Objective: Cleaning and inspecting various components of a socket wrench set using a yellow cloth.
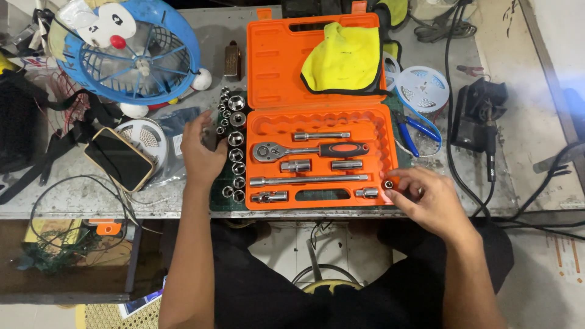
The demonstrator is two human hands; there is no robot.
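Observation:
An open orange tool case (317, 67) lies on the bench in front of me. Its tray holds a ratchet wrench (311, 150), extension bars and a few sockets. My right hand (426, 198) pinches a small socket (388, 184) at the tray's lower right corner. My left hand (201, 149) rests left of the case and closes on a dark socket, right beside a row of loose chrome sockets (236, 155) standing on the bench. A yellow cloth (341, 58) lies on the case's lid.
A blue fan (131, 52) lies at the back left, with a phone (119, 158) and a reel of strip (146, 137) in front of it. Blue-handled pliers (417, 131), another reel (422, 88) and black cables lie to the right. The bench edge runs near my lap.

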